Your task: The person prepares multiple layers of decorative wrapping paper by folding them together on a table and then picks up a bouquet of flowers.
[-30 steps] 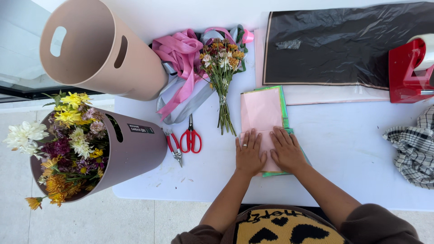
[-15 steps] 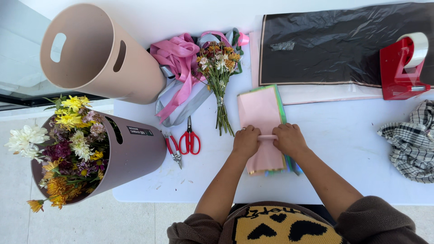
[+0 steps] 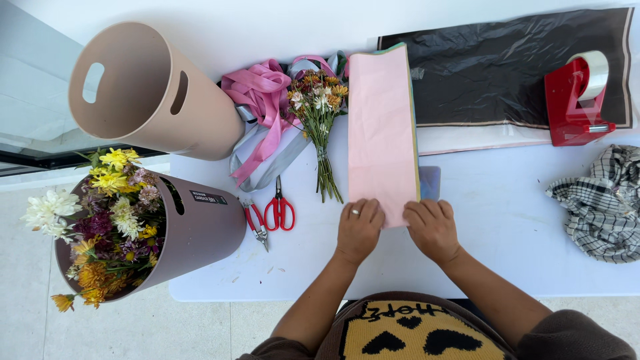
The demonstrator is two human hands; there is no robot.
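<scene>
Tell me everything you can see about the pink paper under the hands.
The pink paper is a long, thin, matte sheet lying flat on the white table, running away from the person. Green and blue sheet edges show along its right side. The left hand and right hand press its near end. Its far end overlaps black wrapping film.

paper stack centre on table | bouquet left | tape dispenser right
</scene>
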